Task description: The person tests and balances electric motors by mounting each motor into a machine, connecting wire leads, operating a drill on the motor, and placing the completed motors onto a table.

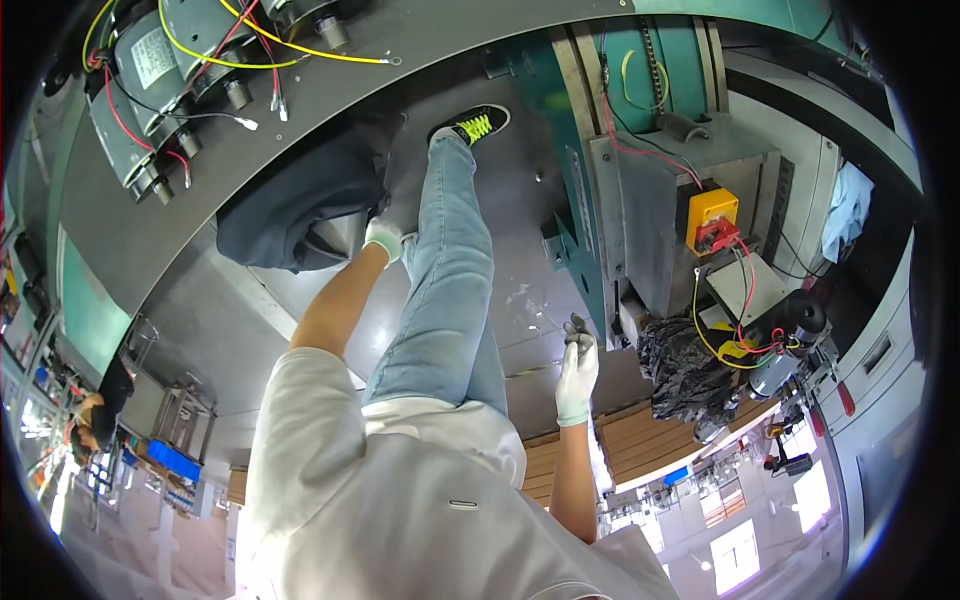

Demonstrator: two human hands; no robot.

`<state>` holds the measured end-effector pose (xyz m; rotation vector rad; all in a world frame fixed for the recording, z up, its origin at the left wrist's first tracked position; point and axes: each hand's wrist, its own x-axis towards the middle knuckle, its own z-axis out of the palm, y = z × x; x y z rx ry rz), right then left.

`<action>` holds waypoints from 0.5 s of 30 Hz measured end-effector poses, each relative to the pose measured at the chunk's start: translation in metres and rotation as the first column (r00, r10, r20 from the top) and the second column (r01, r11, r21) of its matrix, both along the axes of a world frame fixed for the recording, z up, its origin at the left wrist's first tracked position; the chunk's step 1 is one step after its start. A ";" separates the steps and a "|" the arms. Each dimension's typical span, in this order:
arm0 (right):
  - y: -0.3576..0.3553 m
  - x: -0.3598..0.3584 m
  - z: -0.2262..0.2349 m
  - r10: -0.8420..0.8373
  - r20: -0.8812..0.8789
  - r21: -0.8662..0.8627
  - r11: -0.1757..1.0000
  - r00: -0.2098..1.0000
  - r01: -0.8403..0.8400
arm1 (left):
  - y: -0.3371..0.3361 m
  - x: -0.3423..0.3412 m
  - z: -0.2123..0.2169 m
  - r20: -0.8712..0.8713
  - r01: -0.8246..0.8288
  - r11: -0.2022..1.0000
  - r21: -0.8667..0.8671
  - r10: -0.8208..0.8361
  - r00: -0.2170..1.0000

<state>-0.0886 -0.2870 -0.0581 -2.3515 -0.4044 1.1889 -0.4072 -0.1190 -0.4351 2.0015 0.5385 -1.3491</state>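
A dark, padded seat, probably part of a chair, stands on the grey floor just under the curved edge of a dark grey workbench. At its right edge is the left hand, in a white work glove with a pale green cuff; its fingers are small and blurred here, so I cannot tell how far they are open, whether they touch the seat, or whether they grip anything.

The right hand, gloved the same way but dark at the fingertips, is held up well apart from the seat, in front of the teal machine frame. Its fingers are partly curled; I cannot tell whether something small is pinched between them.

Between the hands is a leg in light blue jeans, ending in a black shoe with lime laces. On the bench's left part lie grey cylindrical motors with red, yellow and black leads.

To the right, a yellow switch box with a red front is fixed to a grey metal housing. Below it are a crumpled black plastic bag and another wired motor. A light blue cloth hangs farther right.
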 end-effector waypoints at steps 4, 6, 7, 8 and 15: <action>-0.013 0.008 -0.006 -0.170 -0.037 0.068 0.983 0.985 0.172 | 0.050 0.039 0.048 0.656 -0.431 0.850 0.302 0.143 0.742; -0.017 0.014 -0.007 -0.167 -0.011 0.059 0.984 0.986 0.168 | 0.103 0.057 0.065 0.738 -0.435 0.801 0.411 -0.012 0.675; -0.017 0.015 -0.009 -0.159 0.006 0.054 0.986 0.987 0.158 | 0.126 0.061 0.065 0.743 -0.402 0.777 0.485 -0.123 0.658; -0.014 0.015 -0.009 -0.164 0.010 0.071 0.984 0.986 0.163 | 0.146 0.064 0.063 0.647 -0.301 0.771 0.561 -0.182 0.740; 0.003 0.010 0.005 -0.063 0.085 -0.015 0.998 0.994 0.065 | 0.221 0.062 0.038 -0.327 0.084 0.994 0.064 -0.058 0.943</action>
